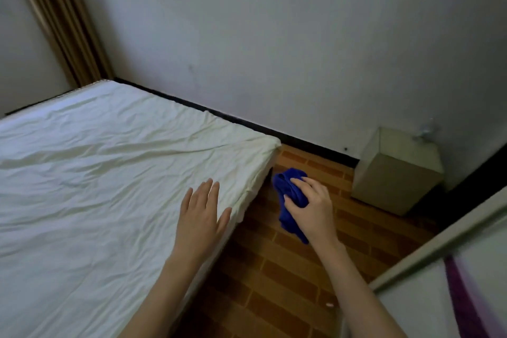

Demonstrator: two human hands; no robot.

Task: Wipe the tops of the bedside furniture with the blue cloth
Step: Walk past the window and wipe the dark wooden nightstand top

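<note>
My right hand [312,208] is shut on the bunched blue cloth [288,189], held in the air over the floor between the bed and the bedside cabinet. The cloth hangs down past my palm. The pale, box-shaped bedside cabinet [397,170] stands against the wall at the right, apart from my hand, with a small clear object [424,132] at the back of its top. My left hand [203,211] hovers open, fingers spread, over the near corner of the bed.
The bed [109,173] with a wrinkled white sheet fills the left. Brown brick-pattern floor [274,282] lies between bed and cabinet. A white panel with a purple stripe [452,291] juts in at the lower right. A curtain [60,19] hangs at the far left.
</note>
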